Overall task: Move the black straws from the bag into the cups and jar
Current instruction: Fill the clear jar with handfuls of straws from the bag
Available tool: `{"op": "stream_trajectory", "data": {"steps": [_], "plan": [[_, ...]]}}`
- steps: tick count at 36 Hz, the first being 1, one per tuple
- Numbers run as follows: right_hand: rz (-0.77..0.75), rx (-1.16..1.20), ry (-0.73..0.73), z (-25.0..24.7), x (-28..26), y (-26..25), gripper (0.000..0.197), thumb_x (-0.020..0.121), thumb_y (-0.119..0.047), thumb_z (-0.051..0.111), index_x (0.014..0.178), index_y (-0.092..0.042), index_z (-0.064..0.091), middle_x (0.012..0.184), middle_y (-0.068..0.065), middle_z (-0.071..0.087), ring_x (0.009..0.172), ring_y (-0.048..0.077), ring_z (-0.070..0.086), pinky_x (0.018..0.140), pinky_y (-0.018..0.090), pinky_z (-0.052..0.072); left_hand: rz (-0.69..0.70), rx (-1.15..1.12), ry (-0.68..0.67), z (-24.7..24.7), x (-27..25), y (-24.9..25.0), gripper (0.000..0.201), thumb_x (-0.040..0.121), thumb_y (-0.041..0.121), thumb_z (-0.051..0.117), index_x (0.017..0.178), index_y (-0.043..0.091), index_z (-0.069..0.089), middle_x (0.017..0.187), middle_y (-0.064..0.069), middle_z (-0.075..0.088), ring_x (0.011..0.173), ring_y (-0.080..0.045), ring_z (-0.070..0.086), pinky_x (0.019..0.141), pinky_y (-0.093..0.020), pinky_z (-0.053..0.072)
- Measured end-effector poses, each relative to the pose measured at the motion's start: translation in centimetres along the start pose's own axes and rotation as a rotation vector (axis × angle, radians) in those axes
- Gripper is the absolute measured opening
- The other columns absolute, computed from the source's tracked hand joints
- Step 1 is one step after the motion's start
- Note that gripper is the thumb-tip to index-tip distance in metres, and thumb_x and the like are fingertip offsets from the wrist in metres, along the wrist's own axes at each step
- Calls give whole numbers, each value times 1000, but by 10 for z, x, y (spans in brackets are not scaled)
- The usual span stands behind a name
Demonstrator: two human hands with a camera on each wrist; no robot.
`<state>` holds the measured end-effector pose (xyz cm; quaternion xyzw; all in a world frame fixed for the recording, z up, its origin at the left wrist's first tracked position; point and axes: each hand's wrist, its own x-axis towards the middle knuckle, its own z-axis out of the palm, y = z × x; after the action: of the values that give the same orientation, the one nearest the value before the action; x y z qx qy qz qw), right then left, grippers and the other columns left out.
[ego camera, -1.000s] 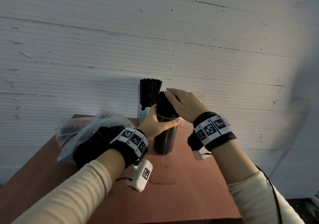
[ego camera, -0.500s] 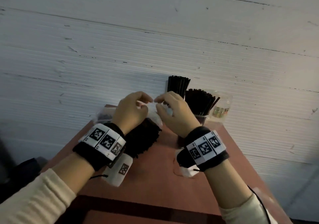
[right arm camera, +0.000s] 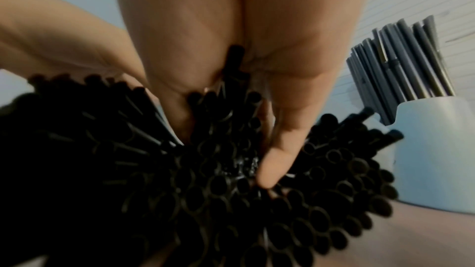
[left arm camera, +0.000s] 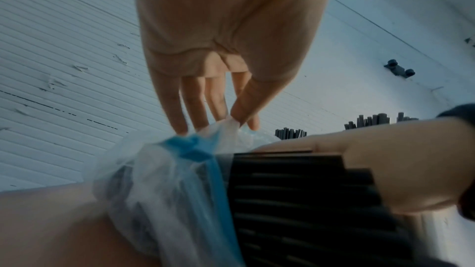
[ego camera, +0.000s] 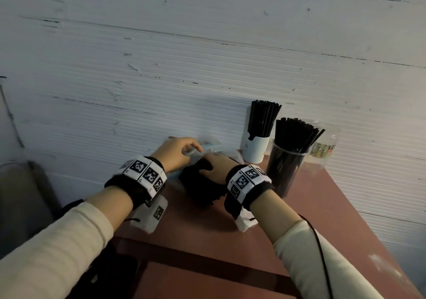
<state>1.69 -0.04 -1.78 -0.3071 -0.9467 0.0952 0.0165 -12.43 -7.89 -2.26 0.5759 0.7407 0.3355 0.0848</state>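
Where the clear plastic bag [ego camera: 208, 147] lies on its side near the middle of the reddish desk [ego camera: 318, 208], a thick bundle of black straws [ego camera: 202, 190] sticks out of its open mouth toward the near edge, their round hollow ends facing the right wrist camera. From the left, the left hand [ego camera: 175, 152] pinches the bag's crumpled film between thumb and fingertips, close to a blue strip that runs around the plastic, so its grip is closed on the bag. Coming from the right, the right hand [ego camera: 215, 168] lies over the bundle with its fingers pushed in among the straw ends and its thumb on the other side, its grip closed around some of the straws. Farther right, against the wall, a white paper cup [ego camera: 255, 148] stands upright and holds a tight cluster of straws. Just beside it on the nearer right, a clear plastic cup [ego camera: 285, 169] stands packed with more straws that fan out at the top. Behind that cup, a clear jar [ego camera: 323, 142] with a coloured label stands at the far right corner; what it holds cannot be told. Both wrists wear black bands [ego camera: 247, 184] with square printed markers, and cream sleeves [ego camera: 57, 248] cover the forearms. A white ribbed wall [ego camera: 161, 56] rises behind the desk.
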Motion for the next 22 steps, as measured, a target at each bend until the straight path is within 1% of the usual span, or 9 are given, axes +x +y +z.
{"op": "stream_trajectory", "data": {"steps": [2,4,6,8,10,13,17,20,22], "plan": [[-9,-10,20,-3,0,0,36,97,-22,48,132,-14,52,134,9,55,123,25,51,101,33,36,-15,-37,48,0,2,-1,44,77,-6,53,94,30,70,116,-1,68,106,-16,64,86,-24,47],[-44,-21,20,-6,-3,1,43,98,-19,45,140,-20,45,142,7,49,130,24,44,106,31,30,-29,-64,97,-1,3,1,42,80,-5,54,93,30,72,115,1,70,110,-13,63,91,-25,48],[-71,-47,-1,-7,-6,2,47,99,-19,43,145,-28,38,145,7,44,133,25,40,106,28,26,-32,-77,134,-2,4,4,39,82,-4,55,99,26,74,115,2,70,111,-10,62,95,-24,47],[-68,-15,-8,-7,-6,4,49,98,-19,45,144,-35,39,141,10,45,130,28,42,106,31,28,-37,-98,153,-3,6,7,40,83,-3,55,105,25,74,116,3,69,111,-8,62,97,-25,48],[-59,27,22,-5,-5,5,46,97,-19,48,139,-37,46,136,10,47,126,29,46,103,31,32,-42,-110,168,-4,8,8,41,84,-2,56,107,27,74,118,5,69,111,-7,61,98,-26,49],[-66,59,89,-8,-4,4,37,97,-21,51,133,-30,55,133,5,53,122,25,50,98,27,34,-40,-118,181,-5,10,8,40,85,0,57,108,28,73,118,4,69,111,-7,61,98,-28,49],[-92,-22,40,-17,-4,2,43,98,-21,50,140,-31,47,141,1,50,130,23,45,103,28,32,-32,-119,177,-6,11,5,39,86,1,58,109,28,73,119,5,68,109,-7,61,93,-22,47],[-158,-31,58,-12,-6,3,47,97,-14,48,139,-37,47,135,4,53,124,23,48,92,21,29,-30,-120,166,-6,11,3,39,86,0,59,108,30,72,119,7,68,108,-4,60,91,-20,46],[-145,-33,35,-12,-7,3,46,97,-12,48,135,-36,52,132,5,53,122,24,49,89,21,30,-31,-112,158,-7,11,4,39,87,0,58,109,29,72,120,8,68,108,-4,59,90,-18,44]]}}
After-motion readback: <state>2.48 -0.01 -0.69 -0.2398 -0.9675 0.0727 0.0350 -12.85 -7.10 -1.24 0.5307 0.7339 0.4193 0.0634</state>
